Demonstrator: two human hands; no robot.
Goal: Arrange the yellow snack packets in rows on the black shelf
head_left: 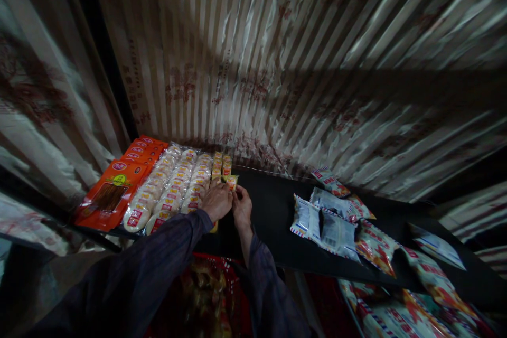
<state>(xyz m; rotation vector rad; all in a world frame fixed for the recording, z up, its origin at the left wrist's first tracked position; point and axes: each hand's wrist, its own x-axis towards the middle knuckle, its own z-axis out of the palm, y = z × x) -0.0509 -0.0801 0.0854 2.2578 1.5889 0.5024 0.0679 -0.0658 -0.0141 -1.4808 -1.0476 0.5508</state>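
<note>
Because the orange packets [105, 187] overlap one another at the left end of the black shelf [273, 211], a sideways nudge could fan them out of line. Next: wrapped white crackers [176, 182] in close rows; left sleeve [154, 266] passes over their near ends, contact unclear. A dragging forearm might skew or crack some.

Right of these, small yellow packets [216, 163] in two short columns. Left hand [217, 200]: fingers bent over the near part; grip cannot be told, fingertips partly hidden. Pressing too hard could shove the columns askew.

Single yellow packet [232, 182]: at the fingertips, where both hands meet. Right hand [242, 207]: thumb and fingers apparently pinching its edge; such a narrow hold could let it twist or slip.

Farther right, loose bags [338, 235], some near the front edge; a wide right-elbow swing might knock one off.
</note>
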